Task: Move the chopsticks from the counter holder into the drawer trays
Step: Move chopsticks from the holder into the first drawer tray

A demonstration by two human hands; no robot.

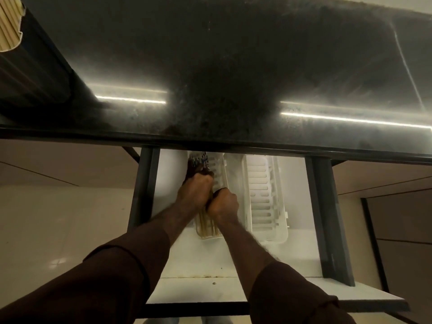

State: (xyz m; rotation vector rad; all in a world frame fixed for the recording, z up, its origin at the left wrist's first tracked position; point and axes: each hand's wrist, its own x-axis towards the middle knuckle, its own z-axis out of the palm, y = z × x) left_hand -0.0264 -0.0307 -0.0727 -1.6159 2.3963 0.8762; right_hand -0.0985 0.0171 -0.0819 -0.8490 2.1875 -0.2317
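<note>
Both my hands are down in the open drawer [233,260] under the black counter. My left hand [195,191] grips a bundle of chopsticks [208,226] over the left white tray [218,171]; their dark patterned tops stick out beyond my knuckles toward the counter edge, and their pale tips lie at the tray's near end. My right hand [223,203], fingers curled, holds the same bundle just beside the left hand. A second white slotted tray [268,199] lies to the right, with nothing visible in it. At the far top left, pale chopsticks stand in a holder [9,24] on the counter.
The black stone counter [222,66] overhangs the back of the drawer. Dark grey drawer sides [332,218] run left and right. The drawer's white front panel [280,295] is nearest me. Beige floor shows on the left, brown cabinet fronts on the right.
</note>
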